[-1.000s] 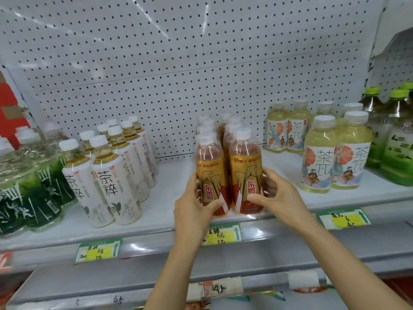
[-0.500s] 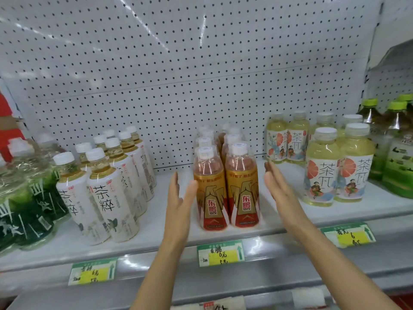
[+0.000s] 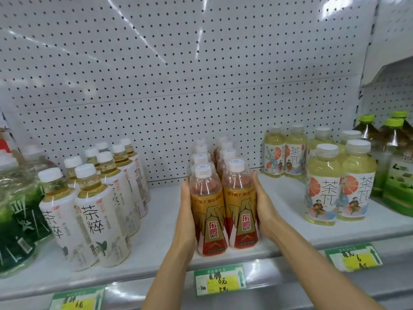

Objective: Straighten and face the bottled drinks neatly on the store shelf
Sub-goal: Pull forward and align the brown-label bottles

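1. My left hand (image 3: 186, 217) lies flat against the outer side of the front-left orange bottle (image 3: 209, 217), fingers straight, pressing it and not wrapped round it.
2. My right hand (image 3: 262, 203) mirrors it on the outer side of the front-right orange bottle (image 3: 241, 211), palm in and fingers mostly straight. Fingertips run behind the bottle, so I can't tell any curl there.
3. Why held like this: I judge I'm squeezing the pair together so the two orange rows (image 3: 214, 157) behind them line up as one block.
4. Both front bottles stand upright at the front edge of the shelf (image 3: 161, 222), touching each other, labels facing me, right above the middle price tag (image 3: 220, 279).
5. White-label tea bottles (image 3: 96, 211) sit to the left in loose rows that angle back toward the pegboard; they likely need straightening next.
6. Yellow tea bottles (image 3: 324, 186) are to the right. Two stand forward, the rest are set back, with a gap between.
7. Green bottles (image 3: 13, 209) at far left, partly cut off.
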